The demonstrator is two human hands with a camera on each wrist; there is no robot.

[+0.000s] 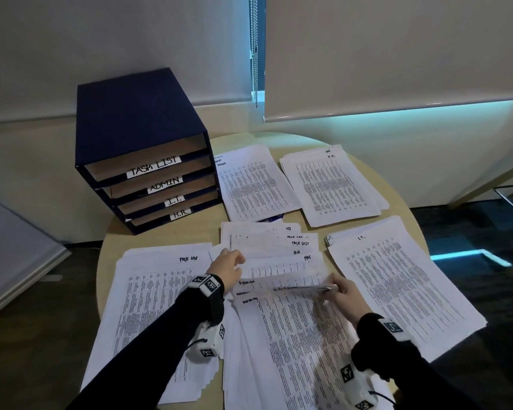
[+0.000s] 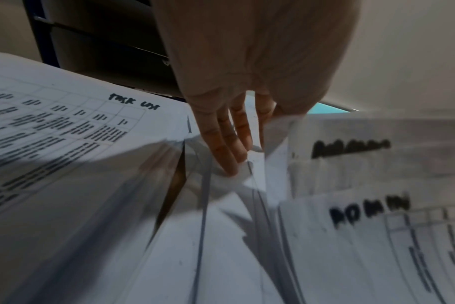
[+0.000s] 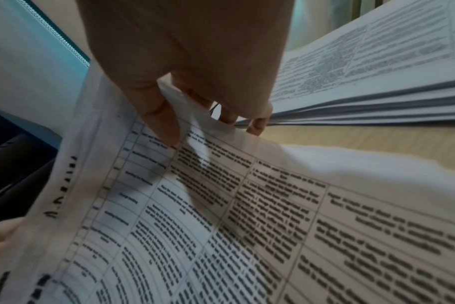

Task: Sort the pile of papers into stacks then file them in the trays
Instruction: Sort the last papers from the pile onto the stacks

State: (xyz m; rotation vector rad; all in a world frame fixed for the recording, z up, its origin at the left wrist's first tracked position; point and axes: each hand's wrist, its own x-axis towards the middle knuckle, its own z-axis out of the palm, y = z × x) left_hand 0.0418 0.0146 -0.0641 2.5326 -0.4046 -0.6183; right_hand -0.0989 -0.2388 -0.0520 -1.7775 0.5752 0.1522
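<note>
My two hands hold one printed sheet marked ADMIN (image 1: pixel 282 284) just above the fanned, unsorted pile (image 1: pixel 293 350) at the table's front centre. The left hand (image 1: pixel 228 267) grips its left edge; in the left wrist view its fingers (image 2: pixel 229 144) reach down among the loose sheets beside the ADMIN sheet (image 2: pixel 351 144). At the sheet's right edge the right hand (image 1: pixel 341 291) pinches it, thumb on top and fingers underneath (image 3: pixel 208 123). Sorted stacks lie around: TASK LIST (image 1: pixel 154 291) left, ADMIN (image 1: pixel 249 182) back centre, H.R. (image 1: pixel 332 184) back right, I.T. (image 1: pixel 397 285) right.
A dark blue tray unit (image 1: pixel 137 137) stands at the back left of the round wooden table (image 1: pixel 403 202), its slots labelled TASK LIST, ADMIN, I.T. and H.R. Roller blinds (image 1: pixel 397 54) hang behind the table. A grey panel (image 1: pixel 12 247) leans at the far left.
</note>
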